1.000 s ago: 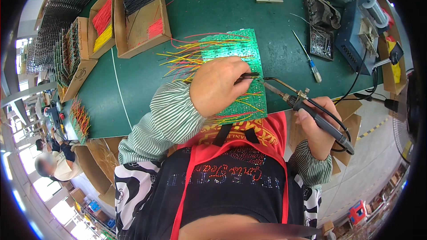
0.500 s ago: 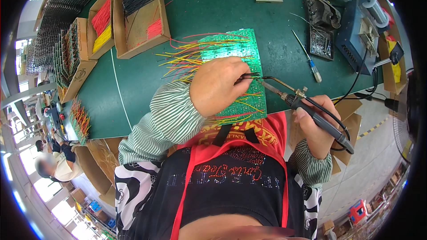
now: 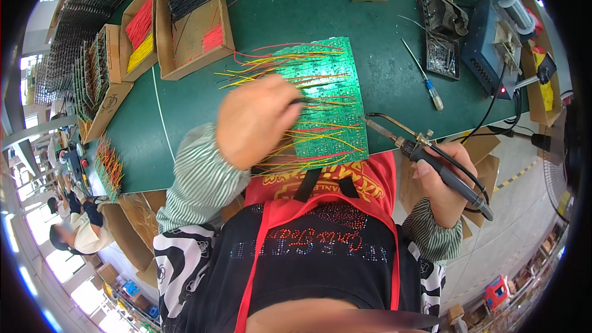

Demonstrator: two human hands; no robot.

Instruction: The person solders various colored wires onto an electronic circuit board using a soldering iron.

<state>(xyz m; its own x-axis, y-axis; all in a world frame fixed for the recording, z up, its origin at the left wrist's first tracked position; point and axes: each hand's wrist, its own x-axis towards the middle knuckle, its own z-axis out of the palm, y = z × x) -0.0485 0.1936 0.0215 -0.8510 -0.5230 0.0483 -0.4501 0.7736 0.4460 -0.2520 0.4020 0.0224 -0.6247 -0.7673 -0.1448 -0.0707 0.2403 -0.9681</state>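
Note:
A green circuit board (image 3: 327, 139) lies at the front edge of the bench, with rows of red, yellow and black wires (image 3: 246, 74) trailing off to its left. Over the board's left side is my left hand (image 3: 256, 123), its fingers pinched together on black wires (image 3: 301, 100) whose ends poke out at the fingertips. The palm hides part of the wire bundle. To the right of the board, my right hand (image 3: 441, 176) grips a soldering iron (image 3: 447, 172) with a thin curved metal feed tube. The iron's tip points at the board's right edge, slightly apart from it.
Cardboard trays (image 3: 197, 52) of red, yellow and black wires stand at back left, beside a box of wired boards (image 3: 98, 80). A screwdriver (image 3: 431, 89) lies right of the board, near a metal parts tray (image 3: 441, 55) and a blue soldering machine (image 3: 487, 49). Another person (image 3: 86, 228) is far left.
My left hand has drawn back leftward from the middle of the board, baring more of its surface. The soldering iron has shifted only slightly, still in my right hand.

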